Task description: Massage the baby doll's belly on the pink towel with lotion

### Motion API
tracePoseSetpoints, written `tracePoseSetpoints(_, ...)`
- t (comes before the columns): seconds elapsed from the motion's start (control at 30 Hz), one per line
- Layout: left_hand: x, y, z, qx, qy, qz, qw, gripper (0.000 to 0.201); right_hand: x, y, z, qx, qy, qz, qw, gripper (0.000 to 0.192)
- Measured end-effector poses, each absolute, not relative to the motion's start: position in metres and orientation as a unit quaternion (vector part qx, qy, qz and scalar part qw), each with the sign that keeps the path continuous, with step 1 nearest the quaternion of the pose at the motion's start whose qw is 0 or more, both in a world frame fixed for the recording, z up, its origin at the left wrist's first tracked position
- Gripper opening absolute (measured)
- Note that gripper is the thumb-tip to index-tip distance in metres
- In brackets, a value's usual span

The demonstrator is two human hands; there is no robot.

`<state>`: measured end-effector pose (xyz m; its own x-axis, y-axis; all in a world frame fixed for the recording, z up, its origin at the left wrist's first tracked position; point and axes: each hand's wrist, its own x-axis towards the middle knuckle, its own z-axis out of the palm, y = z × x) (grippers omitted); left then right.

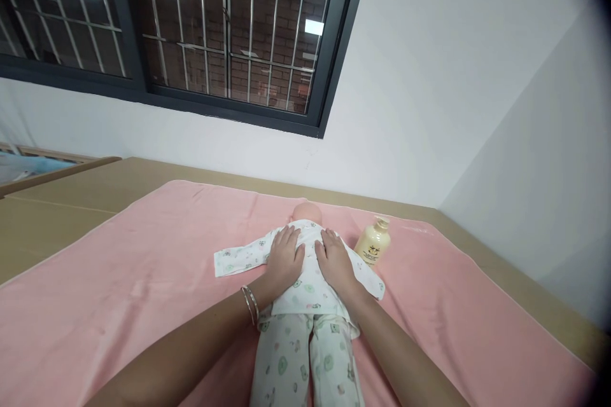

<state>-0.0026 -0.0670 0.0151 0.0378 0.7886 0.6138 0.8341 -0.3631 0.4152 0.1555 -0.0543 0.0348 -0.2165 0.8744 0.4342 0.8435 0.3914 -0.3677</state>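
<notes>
A baby doll [308, 211] in white printed pyjamas lies on a pink towel [143, 280], head away from me and legs toward me. My left hand [285, 253] rests flat on the left side of its torso, fingers spread, with bracelets at the wrist. My right hand [335, 259] lies flat on the right side of the torso, beside the left one. Both palms press on the doll's shirt [305, 289] without gripping it. One sleeve [238, 259] stretches out to the left.
A cream lotion bottle [373, 242] stands on the towel just right of the doll. The towel covers a tan surface [62, 203] that ends at a white wall. A barred window [224, 32] is above.
</notes>
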Motion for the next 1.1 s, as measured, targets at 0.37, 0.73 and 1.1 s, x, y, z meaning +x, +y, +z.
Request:
tracePoseSetpoints(0.37,-0.006,-0.068,0.013,-0.73,-0.524,-0.439,0.016,0.041,0.153,-0.059,0.033,-0.521,-0.777,0.024,0.352,0.052)
tracePoseSetpoints(0.73,-0.009,-0.07,0.009,-0.711,-0.488,-0.505,-0.032,0.046,0.143,-0.077,0.041,-0.409,-0.866,-0.006,0.287,0.052)
tracePoseSetpoints(1.1,-0.008,-0.07,0.011,-0.707,-0.495,-0.503,-0.036,0.045,0.151,-0.067,0.042,-0.483,-0.82,0.05,0.304,0.061)
